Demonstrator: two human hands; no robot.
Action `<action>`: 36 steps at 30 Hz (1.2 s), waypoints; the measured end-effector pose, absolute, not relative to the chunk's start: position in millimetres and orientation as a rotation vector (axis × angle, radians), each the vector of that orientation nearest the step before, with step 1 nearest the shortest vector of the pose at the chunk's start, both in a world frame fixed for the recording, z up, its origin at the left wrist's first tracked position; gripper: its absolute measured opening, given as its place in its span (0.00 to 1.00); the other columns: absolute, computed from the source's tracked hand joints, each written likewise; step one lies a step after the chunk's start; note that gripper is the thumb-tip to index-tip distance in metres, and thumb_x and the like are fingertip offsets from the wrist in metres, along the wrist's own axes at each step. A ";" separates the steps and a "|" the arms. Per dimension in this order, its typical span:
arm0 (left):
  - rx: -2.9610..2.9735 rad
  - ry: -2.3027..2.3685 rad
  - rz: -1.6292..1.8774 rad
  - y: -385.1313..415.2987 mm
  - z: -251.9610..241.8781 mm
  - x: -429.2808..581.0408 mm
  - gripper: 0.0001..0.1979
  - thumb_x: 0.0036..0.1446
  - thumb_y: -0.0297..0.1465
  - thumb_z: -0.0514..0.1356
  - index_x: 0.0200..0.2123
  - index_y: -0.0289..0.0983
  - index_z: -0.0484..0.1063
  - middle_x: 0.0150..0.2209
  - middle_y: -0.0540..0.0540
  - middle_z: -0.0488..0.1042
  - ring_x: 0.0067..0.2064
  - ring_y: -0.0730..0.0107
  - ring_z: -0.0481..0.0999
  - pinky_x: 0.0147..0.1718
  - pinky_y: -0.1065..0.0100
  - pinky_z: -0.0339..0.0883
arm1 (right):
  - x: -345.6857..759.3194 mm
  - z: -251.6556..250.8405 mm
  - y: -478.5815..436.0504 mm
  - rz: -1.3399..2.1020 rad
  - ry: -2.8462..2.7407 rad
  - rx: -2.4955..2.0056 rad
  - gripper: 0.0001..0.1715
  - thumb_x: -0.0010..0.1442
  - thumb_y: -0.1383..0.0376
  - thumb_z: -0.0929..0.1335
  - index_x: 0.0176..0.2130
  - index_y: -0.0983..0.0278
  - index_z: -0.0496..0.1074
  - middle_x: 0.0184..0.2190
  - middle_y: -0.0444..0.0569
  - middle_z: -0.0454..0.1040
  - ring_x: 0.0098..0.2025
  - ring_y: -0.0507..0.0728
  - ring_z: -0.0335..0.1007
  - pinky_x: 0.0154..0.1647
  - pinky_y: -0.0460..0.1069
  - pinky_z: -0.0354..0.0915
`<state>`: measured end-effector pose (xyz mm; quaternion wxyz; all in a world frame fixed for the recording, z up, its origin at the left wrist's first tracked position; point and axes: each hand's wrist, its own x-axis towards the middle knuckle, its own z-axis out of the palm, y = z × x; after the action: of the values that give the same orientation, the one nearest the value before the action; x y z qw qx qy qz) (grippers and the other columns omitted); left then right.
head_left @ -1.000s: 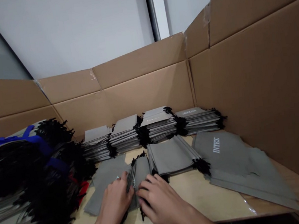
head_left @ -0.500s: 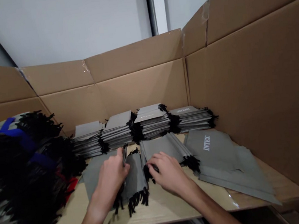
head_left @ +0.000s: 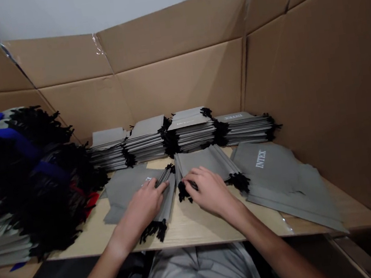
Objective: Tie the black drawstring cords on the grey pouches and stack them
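Note:
My left hand (head_left: 146, 202) is closed on the edge of a small bunch of grey drawstring pouches (head_left: 170, 201), thumb on the near side. Black cord ends hang from the bunch at its far and near ends. Under it lies a flat grey pouch (head_left: 121, 189) with white lettering, partly covered by the hand. My right hand (head_left: 210, 189) has its fingers curled at the near left corner of a fanned stack of grey pouches (head_left: 204, 160), by its black cords. A dark bit shows between thumb and fingers; how much they grip is hidden.
Several stacks of grey pouches (head_left: 147, 139) line the back. Larger INTEX pouches (head_left: 274, 177) lie flat at the right. A tall heap of black-corded pouches (head_left: 42, 190) with blue straps stands left. Cardboard walls (head_left: 180, 78) enclose the wooden table (head_left: 204, 227).
My view has tipped downward. My left hand has drawn the pouch bunch leftward over the flat pouch, away from the middle stack. My right hand stays at that stack's corner.

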<state>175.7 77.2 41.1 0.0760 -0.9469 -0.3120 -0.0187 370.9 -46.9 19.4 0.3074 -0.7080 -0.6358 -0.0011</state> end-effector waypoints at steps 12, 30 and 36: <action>-3.066 -0.845 -0.742 72.9 53.9 104.7 0.19 0.78 0.34 0.54 0.66 0.40 0.75 0.46 0.45 0.80 0.48 0.60 0.83 0.52 0.63 0.77 | 319.0 18.6 -56.9 -0.049 -2.117 -1.553 0.10 0.72 0.68 0.74 0.52 0.60 0.82 0.50 0.51 0.80 0.54 0.63 0.74 0.55 0.56 0.71; -3.297 -0.807 -0.894 30.6 37.4 58.5 0.09 0.73 0.34 0.65 0.52 0.45 0.84 0.47 0.46 0.88 0.48 0.62 0.88 0.50 0.69 0.80 | 313.4 1.4 -49.9 -0.262 -2.193 -1.338 0.14 0.76 0.72 0.69 0.56 0.62 0.80 0.48 0.54 0.81 0.48 0.62 0.71 0.48 0.57 0.70; -3.352 -0.941 -1.006 28.0 25.7 66.7 0.09 0.74 0.32 0.63 0.51 0.44 0.84 0.47 0.46 0.88 0.45 0.64 0.89 0.39 0.73 0.81 | 313.3 0.3 -48.8 -0.283 -2.133 -1.307 0.15 0.77 0.71 0.67 0.57 0.61 0.79 0.48 0.54 0.81 0.47 0.62 0.71 0.48 0.55 0.70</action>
<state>66.7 28.0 25.7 -0.2390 -0.8981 -0.2521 -0.2696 313.3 -48.8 0.3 0.3070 -0.4940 -0.8064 -0.1070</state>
